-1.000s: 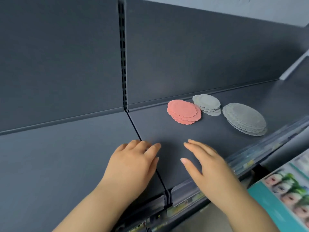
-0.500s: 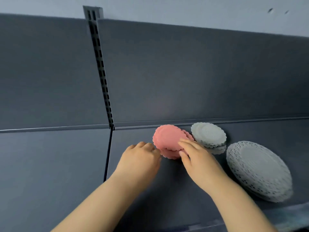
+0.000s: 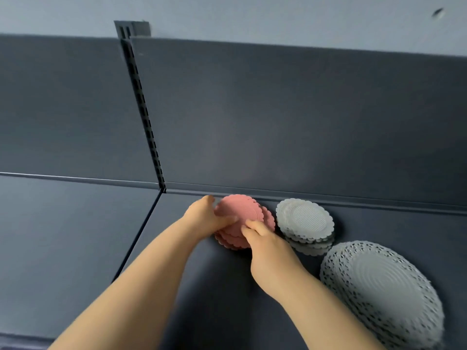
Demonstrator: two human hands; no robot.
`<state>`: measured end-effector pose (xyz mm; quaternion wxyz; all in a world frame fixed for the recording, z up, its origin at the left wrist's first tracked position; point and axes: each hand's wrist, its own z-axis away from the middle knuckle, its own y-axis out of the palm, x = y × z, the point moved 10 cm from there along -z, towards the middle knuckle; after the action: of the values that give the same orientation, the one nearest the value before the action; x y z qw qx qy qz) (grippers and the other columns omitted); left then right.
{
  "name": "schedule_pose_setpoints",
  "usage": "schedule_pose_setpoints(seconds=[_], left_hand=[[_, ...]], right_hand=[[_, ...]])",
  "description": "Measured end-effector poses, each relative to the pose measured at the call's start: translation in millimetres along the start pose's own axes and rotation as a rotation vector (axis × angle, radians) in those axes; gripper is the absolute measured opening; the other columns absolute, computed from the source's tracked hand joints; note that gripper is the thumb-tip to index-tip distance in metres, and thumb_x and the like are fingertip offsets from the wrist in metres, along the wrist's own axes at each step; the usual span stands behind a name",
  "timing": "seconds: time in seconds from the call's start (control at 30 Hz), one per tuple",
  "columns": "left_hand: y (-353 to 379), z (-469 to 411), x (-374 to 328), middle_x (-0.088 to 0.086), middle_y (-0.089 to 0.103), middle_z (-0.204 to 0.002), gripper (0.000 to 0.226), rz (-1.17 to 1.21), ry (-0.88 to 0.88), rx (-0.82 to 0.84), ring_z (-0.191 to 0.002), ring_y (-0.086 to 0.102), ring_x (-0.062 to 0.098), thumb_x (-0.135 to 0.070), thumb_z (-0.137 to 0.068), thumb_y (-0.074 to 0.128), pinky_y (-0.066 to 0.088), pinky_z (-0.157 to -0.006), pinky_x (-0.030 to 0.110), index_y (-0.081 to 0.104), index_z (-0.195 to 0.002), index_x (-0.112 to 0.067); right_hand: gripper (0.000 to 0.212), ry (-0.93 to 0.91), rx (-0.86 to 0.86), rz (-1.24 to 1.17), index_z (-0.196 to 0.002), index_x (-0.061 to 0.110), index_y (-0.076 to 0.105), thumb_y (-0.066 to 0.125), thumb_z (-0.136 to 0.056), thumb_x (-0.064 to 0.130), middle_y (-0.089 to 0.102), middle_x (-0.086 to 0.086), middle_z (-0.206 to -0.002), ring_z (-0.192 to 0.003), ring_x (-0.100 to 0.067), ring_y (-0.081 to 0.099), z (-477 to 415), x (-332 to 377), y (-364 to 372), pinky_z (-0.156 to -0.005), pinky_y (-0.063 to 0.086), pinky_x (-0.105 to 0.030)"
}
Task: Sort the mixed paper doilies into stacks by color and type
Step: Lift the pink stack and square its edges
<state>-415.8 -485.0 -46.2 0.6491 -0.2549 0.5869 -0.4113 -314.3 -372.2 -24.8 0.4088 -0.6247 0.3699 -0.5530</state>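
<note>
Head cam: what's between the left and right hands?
In the head view, the pink doily stack lies between them: the left hand grips its left edge, the right hand holds its near edge.

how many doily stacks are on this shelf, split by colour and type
pink doily stack: 1
small white doily stack: 1
large white lace doily stack: 1
total: 3 stacks

Pink stack (image 3: pixel 243 210) of small scalloped rounds, upper sheets tipped up off the unevenly fanned lower ones. Just right of the pink stack, small white stack (image 3: pixel 304 219), scalloped, ribbed centre, loosely staggered. Further right and nearer, large white stack (image 3: pixel 379 291), lacy perforated rim, lying flat.
</note>
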Motion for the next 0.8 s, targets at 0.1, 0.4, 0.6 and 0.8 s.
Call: schedule_pose_setpoints(seconds=[0.1,0.4,0.6,0.8], left_hand=[[-3,-7,-1,0.003,0.064,-0.081,0.048,-0.119,-0.036,0.135,-0.070,0.058,0.017,-0.061,-0.067,0.071,0.045,-0.062,0.028,0.064,-0.083,-0.016],[5,-1,-4,0.003,0.061,-0.079,0.047,-0.088,-0.109,0.254,-0.071,0.055,0.021,-0.057,-0.070,0.070,0.046,-0.069,0.030,0.062,-0.087,-0.014],[10,5,-16,0.016,0.064,-0.108,0.051,0.142,-0.055,0.115,-0.095,0.063,0.028,-0.030,-0.076,0.073,0.053,-0.085,0.043,0.052,-0.113,-0.002],[0,28,-14,0.004,0.058,-0.109,0.053,0.246,0.006,-0.106,-0.098,0.057,0.022,-0.032,-0.077,0.073,0.049,-0.086,0.039,0.045,-0.116,-0.009]], right_hand=[[0.064,-0.024,0.036,-0.036,-0.137,0.024,0.036,0.034,-0.080,-0.005,0.023,0.014,-0.148,-0.125,-0.020,0.040,-2,-7,0,-0.099,0.036,-0.029],[0.062,-0.057,0.001,-0.054,-0.133,0.021,0.039,0.035,-0.078,-0.007,0.023,0.012,-0.147,-0.123,-0.022,0.041,2,-9,-1,-0.095,0.036,-0.028],[0.057,-0.055,-0.014,-0.019,-0.131,0.019,0.041,0.036,-0.080,-0.005,0.026,0.008,-0.144,-0.116,-0.023,0.046,2,-7,-2,-0.089,0.039,-0.029],[0.056,-0.081,-0.004,-0.079,-0.135,0.022,0.041,0.036,-0.084,0.000,0.024,0.015,-0.148,-0.126,-0.017,0.040,2,-15,-3,-0.101,0.034,-0.026]])
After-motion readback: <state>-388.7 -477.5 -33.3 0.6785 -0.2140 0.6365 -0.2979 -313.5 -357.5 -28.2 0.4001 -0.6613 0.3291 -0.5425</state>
